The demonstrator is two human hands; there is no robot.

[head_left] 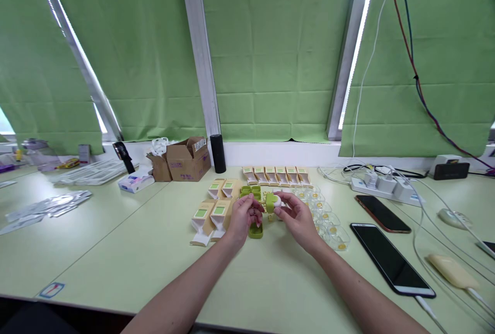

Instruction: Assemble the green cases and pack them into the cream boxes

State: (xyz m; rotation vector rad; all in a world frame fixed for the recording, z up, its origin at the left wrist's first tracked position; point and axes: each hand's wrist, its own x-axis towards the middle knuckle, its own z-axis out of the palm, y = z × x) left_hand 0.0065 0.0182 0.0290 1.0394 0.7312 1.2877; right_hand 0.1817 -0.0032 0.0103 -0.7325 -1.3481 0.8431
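My left hand [243, 218] and my right hand [296, 215] meet over the middle of the pale green table [127, 256]. Between their pinched fingertips they hold a small green and white case [273, 202]. A green tray piece [256, 230] lies just under my left hand. Cream boxes with green windows [211, 215] stand to the left. A row of the same boxes [276, 175] lines the back. Clear plastic trays with yellow bits [328, 220] run along the right of my right hand.
Two phones [390, 256] [382, 213] lie at right, beside a white power strip [386, 187] with cables and a cream object [452, 271]. Cardboard boxes [187, 159] and a black cylinder [217, 153] stand at the back. Foil packets [50, 205] lie at the far left.
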